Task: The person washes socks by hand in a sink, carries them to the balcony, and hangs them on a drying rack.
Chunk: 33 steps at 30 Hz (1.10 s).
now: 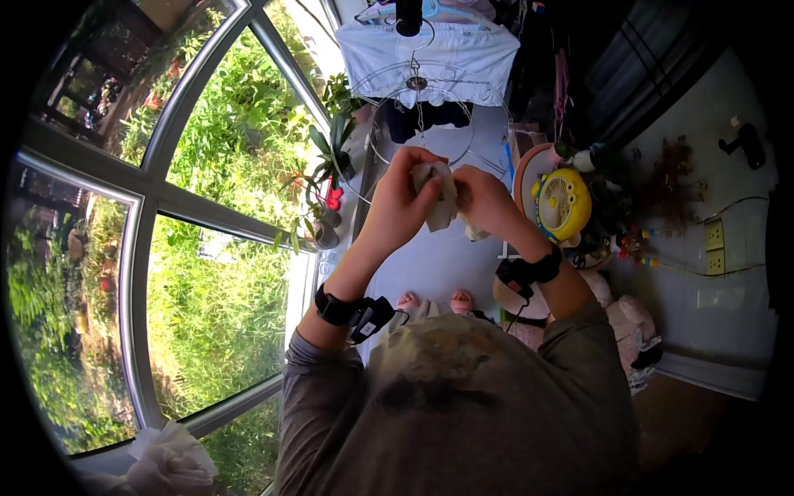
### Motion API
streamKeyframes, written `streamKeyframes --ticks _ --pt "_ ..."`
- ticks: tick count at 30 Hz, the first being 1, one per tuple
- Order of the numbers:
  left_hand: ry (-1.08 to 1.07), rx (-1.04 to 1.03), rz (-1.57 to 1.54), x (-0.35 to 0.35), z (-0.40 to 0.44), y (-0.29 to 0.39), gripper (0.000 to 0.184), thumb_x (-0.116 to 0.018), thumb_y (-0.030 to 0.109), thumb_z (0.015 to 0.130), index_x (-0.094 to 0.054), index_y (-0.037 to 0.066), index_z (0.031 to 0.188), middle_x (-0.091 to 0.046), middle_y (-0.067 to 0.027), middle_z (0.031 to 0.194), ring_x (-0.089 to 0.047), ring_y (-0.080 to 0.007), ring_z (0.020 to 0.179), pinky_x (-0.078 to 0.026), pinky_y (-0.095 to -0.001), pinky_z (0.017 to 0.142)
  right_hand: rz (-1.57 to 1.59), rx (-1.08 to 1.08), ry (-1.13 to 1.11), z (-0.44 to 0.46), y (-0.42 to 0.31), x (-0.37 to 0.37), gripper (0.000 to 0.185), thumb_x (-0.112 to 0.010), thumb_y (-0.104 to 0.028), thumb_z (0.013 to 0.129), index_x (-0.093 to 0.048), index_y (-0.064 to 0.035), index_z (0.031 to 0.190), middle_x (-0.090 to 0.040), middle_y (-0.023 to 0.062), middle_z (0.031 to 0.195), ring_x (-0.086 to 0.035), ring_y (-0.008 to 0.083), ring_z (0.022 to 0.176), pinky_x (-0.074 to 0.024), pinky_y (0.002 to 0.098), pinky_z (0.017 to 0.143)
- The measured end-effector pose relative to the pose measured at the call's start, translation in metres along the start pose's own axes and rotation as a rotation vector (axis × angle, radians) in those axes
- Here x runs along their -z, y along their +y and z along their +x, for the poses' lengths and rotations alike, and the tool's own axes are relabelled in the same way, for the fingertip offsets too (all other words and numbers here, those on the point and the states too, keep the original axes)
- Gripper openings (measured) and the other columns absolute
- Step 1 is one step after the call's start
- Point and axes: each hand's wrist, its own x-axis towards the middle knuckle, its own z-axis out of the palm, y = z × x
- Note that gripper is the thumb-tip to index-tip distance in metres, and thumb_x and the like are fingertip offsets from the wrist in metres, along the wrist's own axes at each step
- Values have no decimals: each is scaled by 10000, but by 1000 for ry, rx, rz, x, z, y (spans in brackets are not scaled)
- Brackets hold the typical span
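Note:
My left hand (400, 200) is closed on a small off-white cloth piece (442, 213), its thumb pressed across the front. From the other side my right hand (488, 200) pinches the same cloth, and a pale end shows below its fingers. Whether the cloth is a sock or something else cannot be made out. Just beyond both hands hangs a round metal drying hanger (416, 83), with wire rings and chains. White shorts (430, 51) hang behind it.
Windows (147, 194) with metal frames run along the left, with potted plants (335, 149) on the sill. To the right are a yellow fan (565, 203) on a round stool and a pink plush toy (633, 318). White bunched fabric (172, 459) lies at the lower left.

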Motion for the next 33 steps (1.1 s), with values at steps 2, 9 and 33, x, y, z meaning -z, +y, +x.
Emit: streamKeyframes --ticks 2,9,33 --pt "-40 40 -148 -8 -12 -10 216 -530 26 839 -478 39 1049 -595 -76 901 -594 -123 794 -483 -268 679 -79 -21 99 8 10 0 138 -598 -142 797 -591 -60 908 -597 97 886 -597 312 811 -479 374 682" --pt "172 84 210 -28 -49 -47 312 -568 89 815 -459 8 1096 -561 -155 1067 -607 -263 840 -485 -361 698 -31 104 25 20 13 15 132 -570 -110 791 -582 -51 908 -595 104 898 -586 316 813 -471 370 692" --pt "62 -2 430 26 -71 -55 209 -557 17 784 -616 55 981 -555 -116 954 -583 -298 827 -482 -361 705 -248 230 -126 27 23 -6 127 -607 -135 775 -618 -76 887 -596 61 876 -600 283 730 -477 357 640"
